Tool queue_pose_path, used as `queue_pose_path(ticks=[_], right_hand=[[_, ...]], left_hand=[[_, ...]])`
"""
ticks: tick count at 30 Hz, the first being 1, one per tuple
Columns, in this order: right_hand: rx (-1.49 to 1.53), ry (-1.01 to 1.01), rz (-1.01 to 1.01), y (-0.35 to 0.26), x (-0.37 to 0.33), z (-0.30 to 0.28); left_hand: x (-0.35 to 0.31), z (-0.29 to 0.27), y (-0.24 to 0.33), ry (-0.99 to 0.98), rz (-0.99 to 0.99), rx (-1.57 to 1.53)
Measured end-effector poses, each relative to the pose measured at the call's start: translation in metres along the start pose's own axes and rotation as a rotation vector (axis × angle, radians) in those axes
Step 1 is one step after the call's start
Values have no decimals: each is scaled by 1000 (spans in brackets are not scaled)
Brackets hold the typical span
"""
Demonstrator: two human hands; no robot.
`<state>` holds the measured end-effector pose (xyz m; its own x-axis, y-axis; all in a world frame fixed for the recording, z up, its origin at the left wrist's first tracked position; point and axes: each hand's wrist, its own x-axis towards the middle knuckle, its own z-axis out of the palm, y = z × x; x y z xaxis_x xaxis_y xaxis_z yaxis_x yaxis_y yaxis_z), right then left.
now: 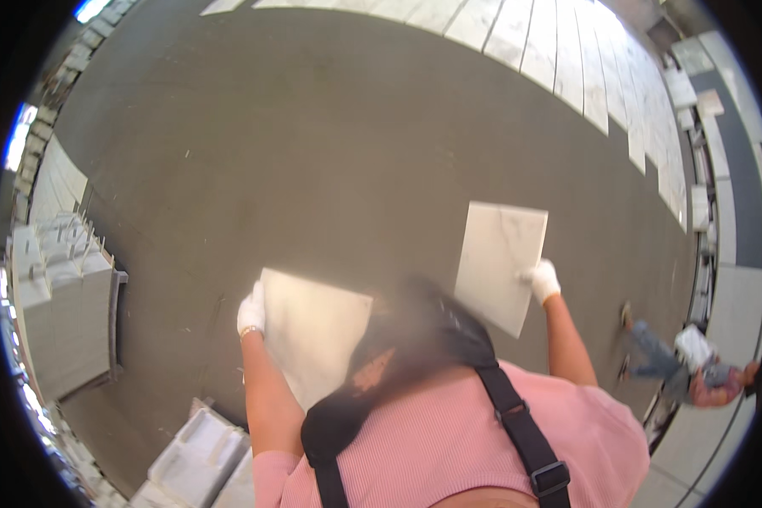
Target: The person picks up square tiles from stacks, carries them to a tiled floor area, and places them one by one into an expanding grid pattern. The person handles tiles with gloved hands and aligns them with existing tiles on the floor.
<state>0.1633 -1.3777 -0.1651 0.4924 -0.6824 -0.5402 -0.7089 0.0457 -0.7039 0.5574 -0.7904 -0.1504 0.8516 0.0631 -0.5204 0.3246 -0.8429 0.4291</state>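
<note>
My left hand (pixel 251 310), in a white glove, grips the left edge of a pale marble tile (pixel 309 326). That tile is tilted in front of my body, and a black chest strap hides part of its right side. A second white marble tile (pixel 498 254), with faint grey veins, is held out to the right. My right hand (pixel 545 280), also gloved in white, clasps it by its right edge, with fingers lying over the face. Both tiles are held apart from each other above the grey floor (pixel 347 186).
White tiles (pixel 533 42) lie in long rows across the far right. A tall stack of slabs (pixel 68 317) stands on the left. Near my lower left are more stacked slabs (pixel 199 453). Another person (pixel 677 368) is at the right, carrying something white.
</note>
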Motion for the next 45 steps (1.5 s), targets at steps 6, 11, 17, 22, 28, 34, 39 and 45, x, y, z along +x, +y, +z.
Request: queue_pose_path(ticks=[6, 11, 17, 22, 28, 34, 39, 45], right_hand=[[225, 95, 118, -96, 50, 79], [252, 37, 177, -187, 160, 150], [11, -39, 184, -326, 296, 243], [169, -95, 4, -456, 377, 300], [284, -27, -67, -567, 459, 397], [351, 2, 167, -662, 502, 481], [309, 94, 347, -681, 556, 526], [-1336, -419, -276, -724, 692, 583]], left_hand=[[129, -41, 30, -88, -92, -157], [229, -94, 55, -2, -193, -253], [321, -189, 113, 70, -236, -258], [408, -220, 159, 83, -339, -229], [563, -287, 211, 61, -300, -201], [738, -391, 264, -57, -150, -85], [865, -478, 337, -280, -228, -33], [1006, -546, 381, -243, -330, -92]])
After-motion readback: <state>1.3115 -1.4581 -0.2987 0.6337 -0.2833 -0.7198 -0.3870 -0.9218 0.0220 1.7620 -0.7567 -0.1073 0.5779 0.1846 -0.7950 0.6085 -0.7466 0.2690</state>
